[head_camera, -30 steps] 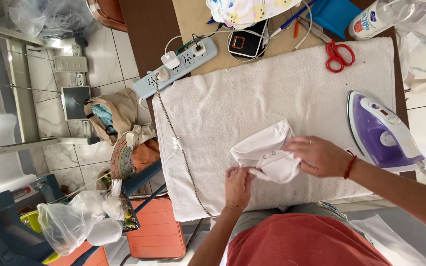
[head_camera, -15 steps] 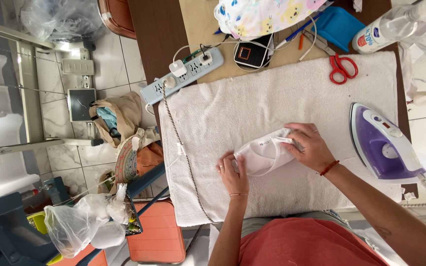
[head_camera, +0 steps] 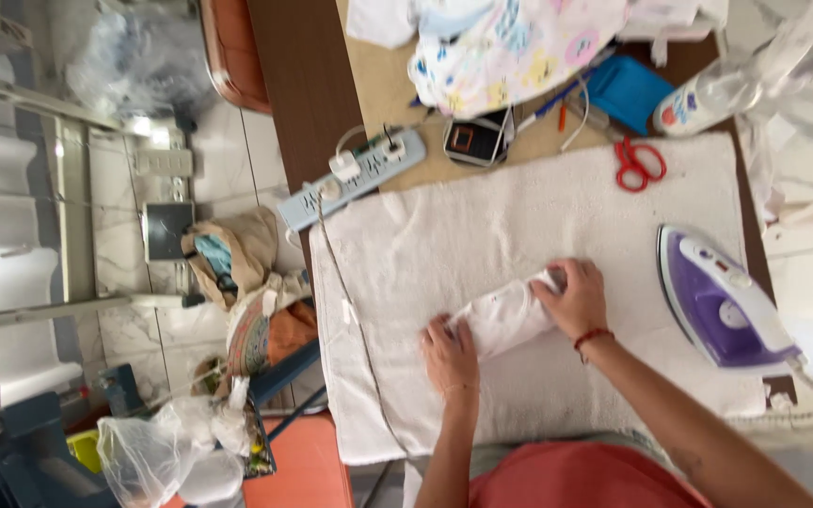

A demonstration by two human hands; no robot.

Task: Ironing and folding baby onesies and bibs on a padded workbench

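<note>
Bright, even daylight fills the view, strongest right of the iron (head_camera: 722,306), where pale surfaces wash out to near white. The towel (head_camera: 482,235) is evenly lit, with only soft, short shadows. Left of the towel, tiles glare under a hot spot. Everything is slightly soft with motion blur, most at the edges.

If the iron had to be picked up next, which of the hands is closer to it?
Probably the right hand. It rests on the end of the small white garment nearest the purple iron, which stands to its right on the white towel. The left hand presses the garment's far end.
</note>
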